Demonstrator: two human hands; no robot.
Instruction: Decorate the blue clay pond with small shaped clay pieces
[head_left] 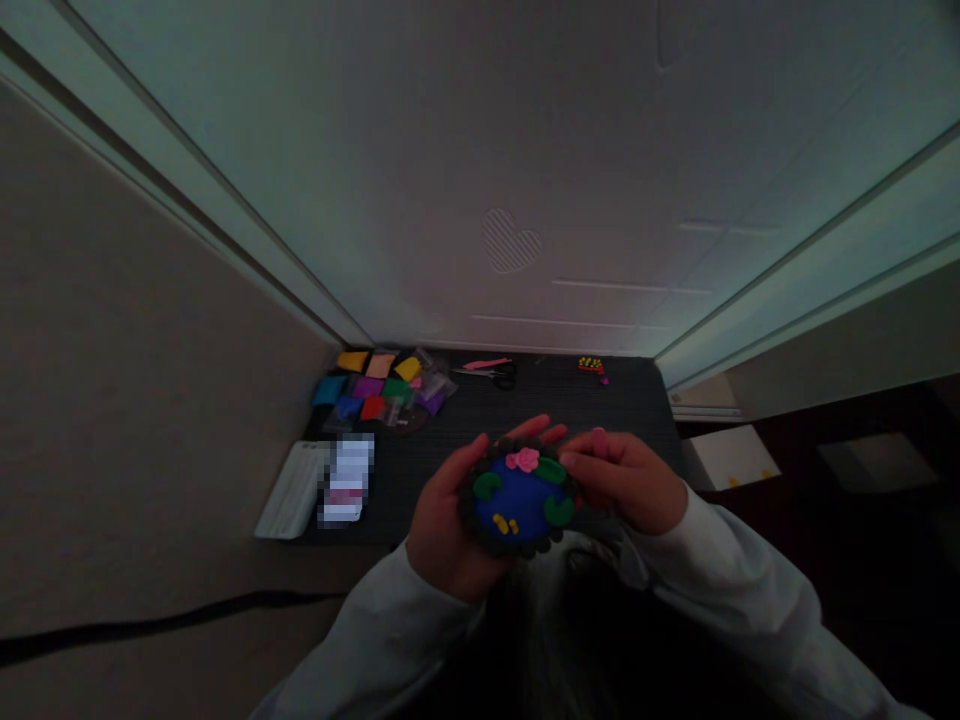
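Evidently clasped in the left hand [444, 535] at the dark table [397, 480], the black-rimmed blue oval clay-like piece [517, 500] wants light touches beside its long green leaf [553, 469] from the right hand [630, 482], whose grip I cannot tell.

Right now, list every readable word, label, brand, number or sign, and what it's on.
None readable.
Phone: screen pixelated, nothing legible.
White sheet beside it: faint marks, too small and blurred to read.
Colored bags: no print can be made out.
Blue disc in the hands: no lettering seen.
Only symbol: a striped heart on the pale panel, no words.
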